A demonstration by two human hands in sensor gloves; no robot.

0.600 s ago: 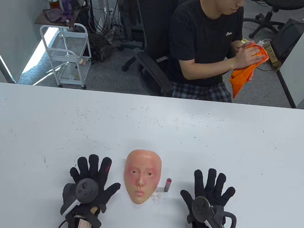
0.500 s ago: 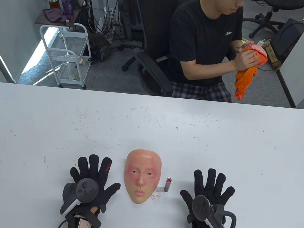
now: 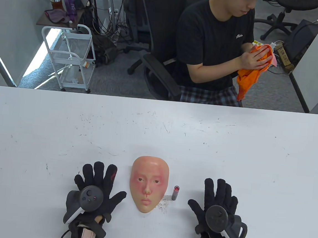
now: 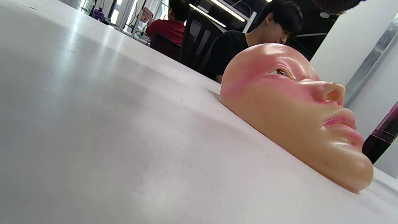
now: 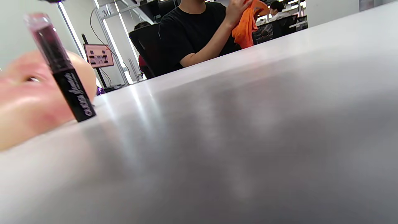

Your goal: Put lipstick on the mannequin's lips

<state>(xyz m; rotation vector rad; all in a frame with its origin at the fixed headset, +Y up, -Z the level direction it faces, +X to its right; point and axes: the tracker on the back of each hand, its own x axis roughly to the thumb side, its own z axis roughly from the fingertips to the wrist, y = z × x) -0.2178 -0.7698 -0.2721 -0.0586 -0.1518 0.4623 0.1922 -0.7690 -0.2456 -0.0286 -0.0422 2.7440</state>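
Note:
A skin-coloured mannequin face point(image 3: 148, 183) lies face up on the white table point(image 3: 157, 135), chin toward me; it also shows in the left wrist view point(image 4: 295, 112). A capped lipstick tube point(image 3: 175, 193) stands upright just right of the face, seen close in the right wrist view point(image 5: 60, 67). My left hand point(image 3: 97, 187) rests flat on the table left of the face, fingers spread, holding nothing. My right hand point(image 3: 218, 203) lies flat right of the lipstick, holding nothing, fingers closer together.
Small crumbs or marks point(image 3: 162, 204) lie on the table between the face's chin and the lipstick. A person in a black shirt point(image 3: 213, 40) sits beyond the table's far edge, rubbing something with an orange cloth point(image 3: 250, 74).
My right hand's fingers have drawn closer together and the hand has shifted slightly. My left hand has barely moved. The face and lipstick have not moved.

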